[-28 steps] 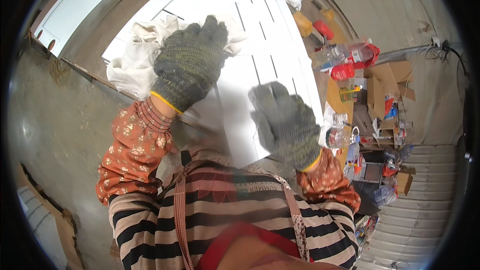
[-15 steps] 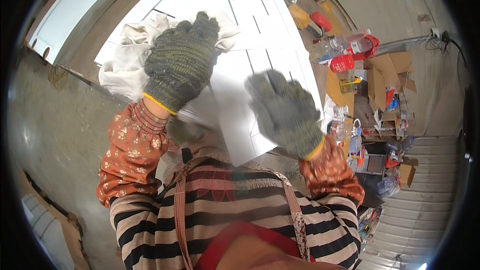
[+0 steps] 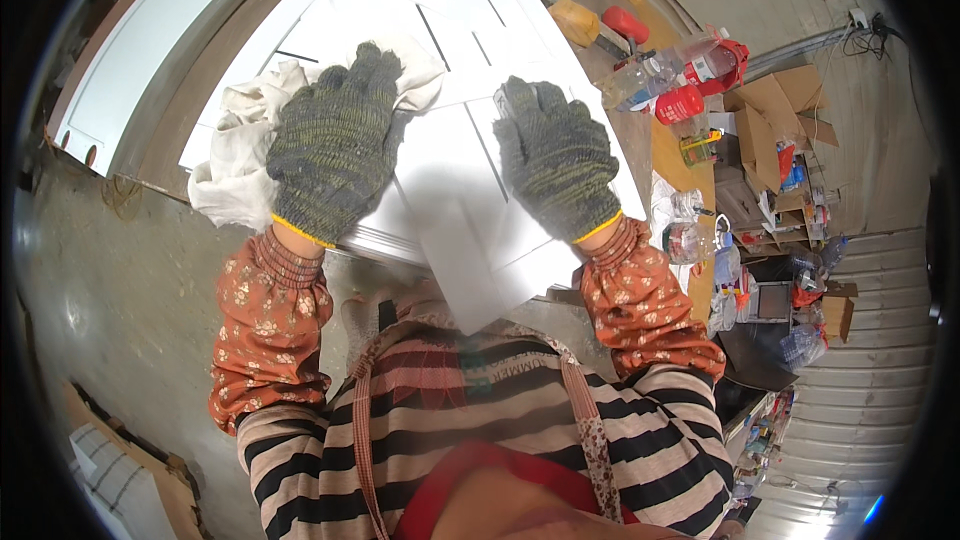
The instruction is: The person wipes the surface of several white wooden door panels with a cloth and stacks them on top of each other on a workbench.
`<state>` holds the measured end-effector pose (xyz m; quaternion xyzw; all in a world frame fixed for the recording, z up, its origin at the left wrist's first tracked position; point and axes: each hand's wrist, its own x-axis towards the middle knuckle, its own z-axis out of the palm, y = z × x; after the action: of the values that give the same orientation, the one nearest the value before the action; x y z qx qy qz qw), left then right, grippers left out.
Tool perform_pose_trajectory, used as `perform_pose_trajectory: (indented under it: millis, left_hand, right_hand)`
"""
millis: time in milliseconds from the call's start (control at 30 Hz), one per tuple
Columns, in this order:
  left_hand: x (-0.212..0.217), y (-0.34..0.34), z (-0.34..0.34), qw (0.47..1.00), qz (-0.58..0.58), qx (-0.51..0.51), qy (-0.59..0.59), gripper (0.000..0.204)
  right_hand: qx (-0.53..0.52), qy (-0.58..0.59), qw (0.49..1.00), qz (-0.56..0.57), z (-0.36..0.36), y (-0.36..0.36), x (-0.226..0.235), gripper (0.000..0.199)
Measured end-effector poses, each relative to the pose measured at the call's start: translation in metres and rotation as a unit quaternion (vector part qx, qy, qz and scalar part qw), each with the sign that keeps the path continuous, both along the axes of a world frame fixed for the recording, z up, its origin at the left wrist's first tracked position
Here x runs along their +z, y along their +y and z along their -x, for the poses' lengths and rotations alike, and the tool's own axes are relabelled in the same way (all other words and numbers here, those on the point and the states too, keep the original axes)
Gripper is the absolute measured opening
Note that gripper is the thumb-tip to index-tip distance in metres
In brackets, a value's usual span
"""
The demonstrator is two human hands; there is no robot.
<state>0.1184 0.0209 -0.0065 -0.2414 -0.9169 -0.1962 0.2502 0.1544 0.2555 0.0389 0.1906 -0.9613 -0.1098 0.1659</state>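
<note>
While two gloved hands work at its near half, a white panel with narrow dark slots [image 3: 465,5] lies flat, its near edge toward the person's striped top. A second, narrower white panel [image 3: 165,45] lies to its left. To the right of the slotted panel stands an open cardboard box [image 3: 757,145], flaps spread; red and blue pieces show by it, but whether inside or beside it is unclear.

A crumpled white cloth [image 3: 240,145] lies on the slotted panel's left part and hangs over its near-left edge.

The left hand [image 3: 335,145] lies back upward over this cloth, opened out, fingers nearly straight, close together and pointing away from the body; it rests on the cloth rather than closing around it. The right hand [image 3: 558,158] is at the slotted panel's right part, back upward, fingers together and slightly bent. Its palm is hidden; a pale bit shows at the fingertips, and whether it is gripped cannot be told.

Beyond the slotted panel's right edge are a clear jug [image 3: 690,242], contents unclear, a red bottle [image 3: 680,105], too opaque to see into, and, smaller, a clear container [image 3: 697,148] with something yellowish-green in it.
</note>
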Motion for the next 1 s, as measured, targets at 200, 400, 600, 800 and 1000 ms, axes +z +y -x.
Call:
perform_pose_trajectory:
  millis: [200,400,600,800,1000]
  left_hand:
    - [0.002,0.003,-0.002,1.0,0.009,0.013,0.004,0.045]
    - [0.0,0.002,-0.001,1.0,0.002,0.003,0.031,0.042]
    - [0.0,0.0,-0.004,0.997,0.009,-0.024,0.073,0.042]
    - [0.0,-0.002,-0.005,0.999,0.022,0.0,0.033,0.041]
    - [-0.014,-0.013,0.011,0.999,0.006,-0.027,0.042,0.041]
  right_hand:
    - [0.015,-0.067,0.997,0.043,-0.024,-0.05,0.007,0.035]
    - [-0.067,-0.167,0.982,0.065,-0.009,-0.026,0.025,0.039]
    - [0.023,-0.151,0.985,0.077,-0.01,-0.019,0.005,0.041]
    - [0.083,-0.003,0.992,0.095,0.003,0.05,0.012,0.041]
    - [0.264,-0.032,0.956,0.124,0.024,0.055,0.009,0.037]
